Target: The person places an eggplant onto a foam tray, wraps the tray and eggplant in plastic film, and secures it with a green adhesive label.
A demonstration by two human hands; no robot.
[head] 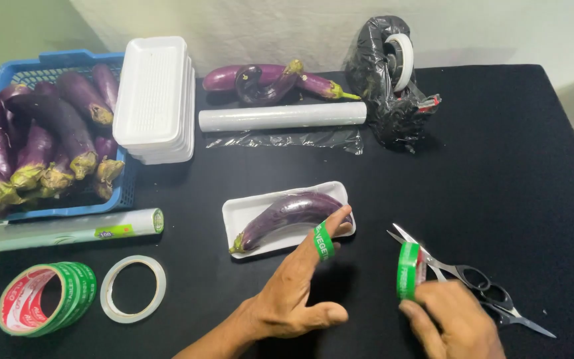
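A: Left hand [293,292]? 
B: Fingers loose, green tape strip [324,240] stuck on one fingertip, touching the eggplant [290,217] in the white tray [247,211] at its 12 o'clock.
A: Eggplant axis? 
B: Stem toward 8, tip toward 2.
A: Right hand [456,322]? 
B: Gripping the green tape roll [408,269]; scissors [466,274] just beside, on the table [499,166].

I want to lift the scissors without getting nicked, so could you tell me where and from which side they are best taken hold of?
Grip the scissors at the dark finger loops, coming from above on the side nearest the person. The open blades point up-left, away from the loops, toward the green tape roll held in the right hand. They lie flat on the black table, so the loops are the safest, thickest part, I judge.
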